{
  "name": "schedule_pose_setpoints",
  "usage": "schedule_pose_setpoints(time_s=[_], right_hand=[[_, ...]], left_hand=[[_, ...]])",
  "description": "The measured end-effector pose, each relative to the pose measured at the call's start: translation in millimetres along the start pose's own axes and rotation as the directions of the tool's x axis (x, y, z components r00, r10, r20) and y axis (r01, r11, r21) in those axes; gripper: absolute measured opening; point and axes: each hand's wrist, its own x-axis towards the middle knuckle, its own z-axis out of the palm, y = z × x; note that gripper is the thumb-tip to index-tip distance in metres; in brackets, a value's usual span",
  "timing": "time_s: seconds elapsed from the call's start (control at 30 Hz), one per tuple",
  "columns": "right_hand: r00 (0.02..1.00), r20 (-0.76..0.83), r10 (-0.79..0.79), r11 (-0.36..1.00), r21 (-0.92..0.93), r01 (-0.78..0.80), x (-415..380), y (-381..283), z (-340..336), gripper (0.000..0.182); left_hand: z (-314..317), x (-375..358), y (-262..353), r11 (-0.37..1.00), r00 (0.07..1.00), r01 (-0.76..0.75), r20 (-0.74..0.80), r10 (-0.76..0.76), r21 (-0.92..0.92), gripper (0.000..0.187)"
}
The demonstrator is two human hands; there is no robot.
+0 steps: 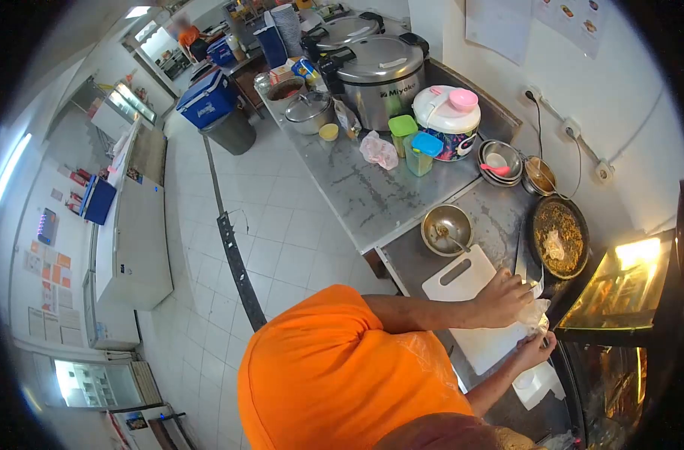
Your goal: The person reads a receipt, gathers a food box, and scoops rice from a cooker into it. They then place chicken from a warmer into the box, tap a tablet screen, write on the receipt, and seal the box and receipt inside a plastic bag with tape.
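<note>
My left hand (502, 301) is closed on a small clear plastic bag (535, 312), above a white cutting board (481, 341). My right hand (535, 351) grips the bag's lower end, its fingers pinched together. What the bag contains is too small to make out. A knife (520, 255) lies by the board's far edge, partly hidden. Beyond my left hand stands a round dark pan (574, 225) of brown crumbly food with a small plastic bag (554, 244) on it. A steel bowl (436, 225) with a spoon sits beside the board.
A lit glass display case (619, 292) stands close on the right. Stacked steel bowls (509, 157), a rice cooker (447, 112), lidded containers (421, 156) and large steel pots (379, 79) line the counter (357, 191). Far back, a person in orange (188, 36) stands near a blue cooler (205, 97).
</note>
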Motion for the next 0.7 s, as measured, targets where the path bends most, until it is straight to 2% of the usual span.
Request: schedule_pose_setpoints(time_s=[0.07, 0.1, 0.17, 0.2, 0.27, 0.3, 0.37, 0.47, 0.53, 0.57, 0.6, 0.63, 0.67, 0.7], right_hand=[[0.975, 0.203, 0.094, 0.923, 0.350, -0.162, -2, 8, -22, 0.020], [0.963, 0.255, 0.085, 0.845, 0.494, -0.205, 1, 12, -24, 0.024], [0.941, 0.320, 0.108, 0.676, 0.670, -0.306, 7, 20, -33, 0.039], [0.917, 0.386, 0.098, 0.546, 0.750, -0.374, 15, 23, -33, 0.038], [0.857, 0.513, 0.051, 0.256, 0.822, -0.508, 36, 31, -40, 0.037], [0.846, 0.532, 0.030, 0.207, 0.825, -0.526, 46, 36, -44, 0.032], [0.595, 0.787, -0.165, -0.013, 0.601, -0.799, 45, 27, -42, 0.028], [0.563, 0.824, -0.068, 0.188, 0.564, -0.804, 15, -19, -28, 0.032], [0.561, 0.824, -0.084, 0.389, 0.545, -0.743, -2, -40, -24, 0.039], [0.520, 0.837, -0.171, 0.279, 0.548, -0.789, 8, -30, -23, 0.050], [0.532, 0.834, -0.146, 0.307, 0.549, -0.777, 16, -20, -26, 0.052], [0.545, 0.829, -0.123, 0.333, 0.552, -0.764, 1, -41, -21, 0.055], [0.560, 0.823, -0.096, 0.364, 0.553, -0.750, -8, -54, -18, 0.059], [0.519, 0.839, -0.165, 0.350, 0.541, -0.764, -9, -54, -16, 0.065]], left_hand=[[10, -9, 14, 0.999, 0.999, -0.031, -0.033, 0.032, 0.036, 0.024], [14, -11, 16, 0.999, 1.000, -0.027, 0.009, 0.027, 0.018, 0.023], [21, -20, 24, 1.000, 0.995, -0.008, 0.104, 0.011, -0.025, 0.019], [27, -22, 25, 0.999, 0.997, -0.003, 0.072, 0.007, -0.052, 0.018], [37, -30, 32, 0.994, 1.000, 0.021, 0.013, -0.019, -0.110, 0.015], [38, -33, 33, 0.985, 0.993, 0.053, 0.111, -0.035, -0.163, 0.017], [47, -39, 34, 0.948, 0.984, 0.151, 0.137, -0.117, -0.281, 0.021], [60, -43, 31, 0.888, 0.966, 0.247, 0.175, -0.192, -0.387, 0.033], [53, -45, 33, 0.857, 0.949, 0.313, 0.158, -0.271, -0.409, 0.042], [37, -47, 34, 0.846, 0.938, 0.347, 0.127, -0.324, -0.404, 0.046], [27, -50, 35, 0.834, 0.922, 0.380, 0.097, -0.374, -0.400, 0.051], [35, -57, 26, 0.827, 0.892, 0.443, 0.076, -0.446, -0.347, 0.058], [27, -58, 27, 0.864, 0.897, 0.397, -0.070, -0.437, -0.309, 0.057], [16, -62, 24, 0.899, 0.887, 0.352, -0.213, -0.410, -0.261, 0.056]])
